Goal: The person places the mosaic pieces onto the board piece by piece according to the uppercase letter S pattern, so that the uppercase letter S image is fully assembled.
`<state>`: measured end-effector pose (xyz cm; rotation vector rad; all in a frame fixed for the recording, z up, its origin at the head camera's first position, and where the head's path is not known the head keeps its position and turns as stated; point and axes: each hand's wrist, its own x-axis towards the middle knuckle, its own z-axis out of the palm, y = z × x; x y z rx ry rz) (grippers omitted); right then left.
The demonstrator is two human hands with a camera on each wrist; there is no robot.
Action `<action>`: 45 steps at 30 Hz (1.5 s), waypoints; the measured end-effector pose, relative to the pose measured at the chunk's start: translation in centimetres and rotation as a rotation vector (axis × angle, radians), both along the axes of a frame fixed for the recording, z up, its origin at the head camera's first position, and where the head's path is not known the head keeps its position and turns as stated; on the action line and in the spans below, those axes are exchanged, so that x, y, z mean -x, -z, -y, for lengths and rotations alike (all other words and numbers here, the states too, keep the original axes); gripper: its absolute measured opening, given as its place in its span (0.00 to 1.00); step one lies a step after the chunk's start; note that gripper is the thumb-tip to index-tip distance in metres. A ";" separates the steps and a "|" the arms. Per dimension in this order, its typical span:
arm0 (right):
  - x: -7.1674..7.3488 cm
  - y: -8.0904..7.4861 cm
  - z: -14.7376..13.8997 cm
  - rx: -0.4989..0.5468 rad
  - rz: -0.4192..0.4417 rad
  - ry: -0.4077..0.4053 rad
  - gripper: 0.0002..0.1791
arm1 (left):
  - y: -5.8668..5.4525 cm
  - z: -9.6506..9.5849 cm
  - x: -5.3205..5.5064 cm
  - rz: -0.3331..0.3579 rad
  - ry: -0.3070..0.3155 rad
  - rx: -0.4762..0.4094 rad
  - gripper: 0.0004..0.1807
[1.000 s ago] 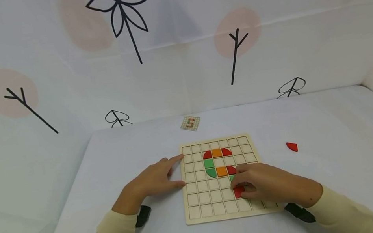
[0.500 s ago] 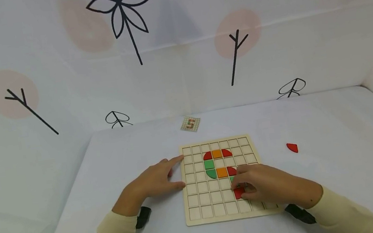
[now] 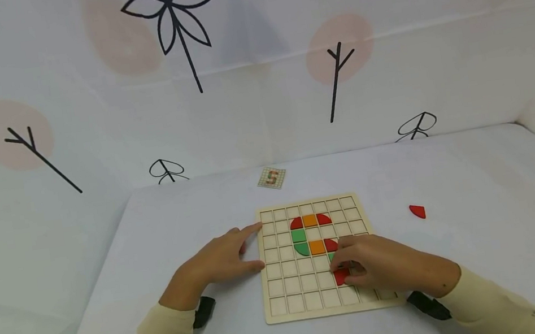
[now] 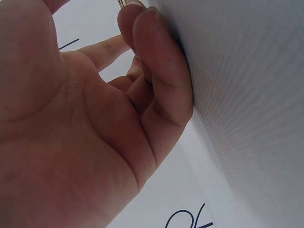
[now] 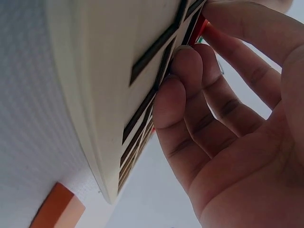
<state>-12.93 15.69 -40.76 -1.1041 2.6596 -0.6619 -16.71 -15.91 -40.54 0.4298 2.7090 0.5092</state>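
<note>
A wooden grid board (image 3: 295,303) lies flat, with several coloured tiles set in its squares. Orange squares, green pieces and red quarter-circles form a curving shape. My right hand (image 3: 383,262) is over the board's right part, its thumb and fingertips on a red tile (image 3: 342,277) in a lower square; it hides part of a green tile (image 3: 332,258) just above. At the board's left edge my left hand (image 3: 219,259) touches the rim with outstretched index finger and thumb. Its other fingers curl against the cloth in the left wrist view.
A loose red quarter-circle tile (image 3: 417,211) lies on the white cloth right of the board. Behind the board is a small pattern card (image 3: 271,178) printed with a similar shape. A white patterned fabric backdrop (image 3: 264,104) stands along the back.
</note>
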 end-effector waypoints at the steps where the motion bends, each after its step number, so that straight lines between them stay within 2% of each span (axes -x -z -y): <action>1: 0.0 0.0 0.0 0.000 0.001 0.001 0.11 | 0.0 0.0 0.0 0.000 0.000 0.000 0.44; 10: 0.1 0.1 0.1 -0.031 0.013 0.030 0.10 | -0.2 0.0 0.0 0.009 -0.002 0.004 0.45; 17: 0.1 -0.8 -0.6 0.019 0.051 0.020 0.09 | -0.1 0.0 0.1 0.008 0.009 0.004 0.45; 23: 0.4 -2.5 -2.3 -0.006 0.025 0.162 0.11 | -0.1 -0.1 0.1 0.006 0.009 0.007 0.45; 26: 0.4 -2.7 -3.6 -0.023 0.010 0.231 0.11 | -0.1 -0.1 0.1 0.007 0.002 0.009 0.44; 33: 0.4 -1.8 -6.9 -0.062 0.001 0.292 0.12 | 0.1 0.0 0.1 0.004 -0.007 0.021 0.44; 38: 0.0 -0.8 -8.6 -0.060 0.017 0.262 0.14 | 0.1 0.1 0.0 0.001 -0.003 0.007 0.44; 45: -0.4 0.2 -9.9 -0.055 -0.014 0.213 0.14 | 0.1 0.1 0.1 -0.004 0.001 -0.009 0.44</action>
